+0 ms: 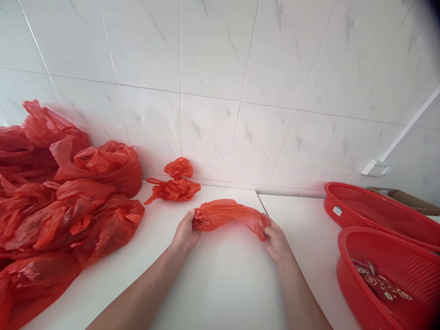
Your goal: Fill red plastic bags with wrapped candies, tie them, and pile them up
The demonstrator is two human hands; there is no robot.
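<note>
A thin red plastic bag (228, 214) is stretched sideways between my two hands, just above the white tabletop. My left hand (187, 231) pinches its gathered left end, and my right hand (275, 239) is closed round the other end. The bag looks bunched and flat, bowing upward in the middle. Behind it, near the wall, lie two crumpled red bags (177, 189), one smaller than the other. To the left is a big heap of red plastic bags (79, 206), bulging and tied or folded over; their contents are hidden.
On the right stand two red plastic baskets (347, 231); the nearer one holds dark red printed packets (381, 282). Behind them sits a brown cardboard box (407, 199). A white tiled wall (213, 128) with a power socket (377, 167) closes off the back. A table seam (260, 198) runs right of centre.
</note>
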